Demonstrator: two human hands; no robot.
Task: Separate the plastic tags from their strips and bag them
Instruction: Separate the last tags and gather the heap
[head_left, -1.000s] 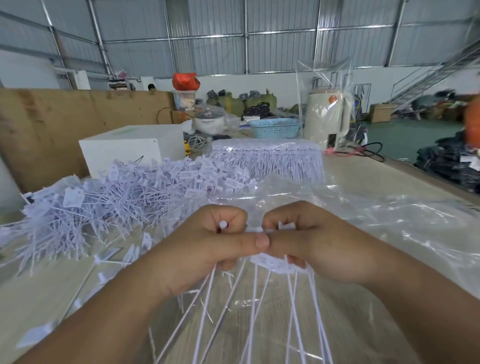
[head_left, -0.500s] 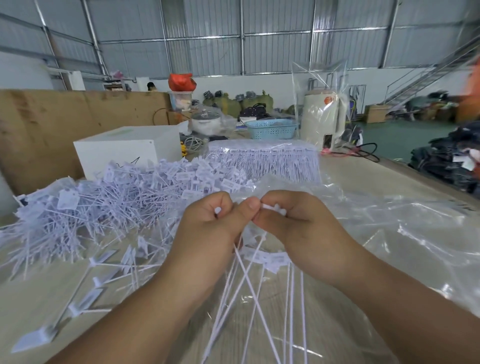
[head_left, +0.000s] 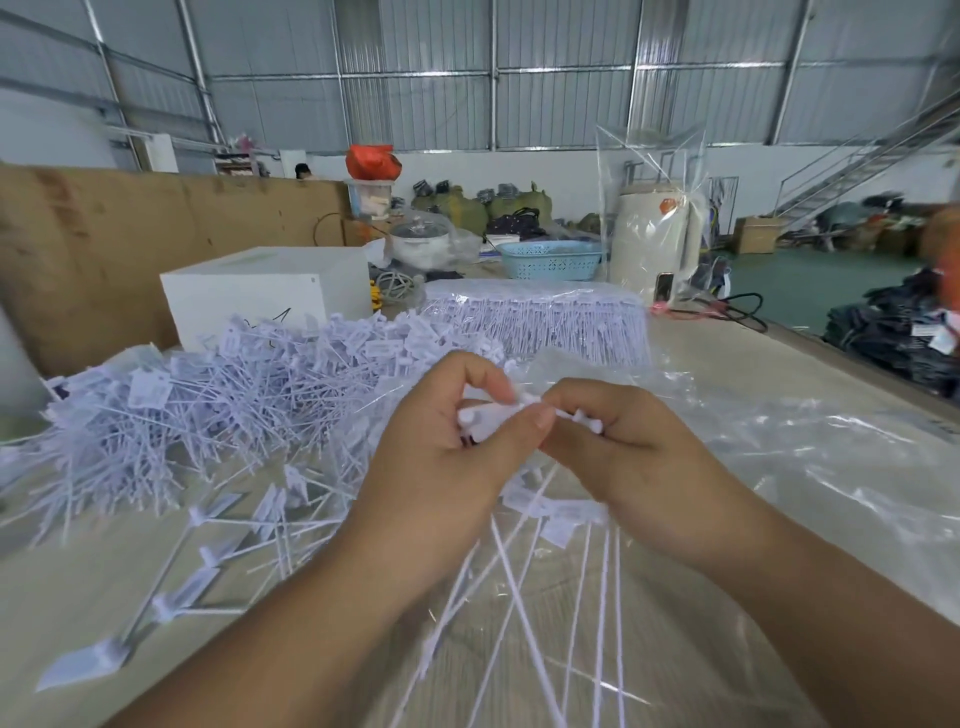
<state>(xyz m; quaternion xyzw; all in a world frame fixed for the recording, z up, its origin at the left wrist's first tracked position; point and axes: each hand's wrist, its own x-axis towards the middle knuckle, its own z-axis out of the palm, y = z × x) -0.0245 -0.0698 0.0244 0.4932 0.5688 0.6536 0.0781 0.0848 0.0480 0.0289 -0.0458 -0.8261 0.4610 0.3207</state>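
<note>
Currently: tag strip (head_left: 524, 410) held crosswise between my hands, tag stems hanging toward me. Left hand (head_left: 441, 467) pinches one end, right hand (head_left: 634, 462) the other; heap of loose tags (head_left: 208, 405) lies left.

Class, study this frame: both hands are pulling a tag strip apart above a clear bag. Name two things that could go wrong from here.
1. The left hand and right hand pinch the tag strip close together; a sudden snap might fling tags beside the clear plastic bag.
2. The long tails hanging below cross each other and may tangle, or mix with the loose tag pile alongside.
</note>
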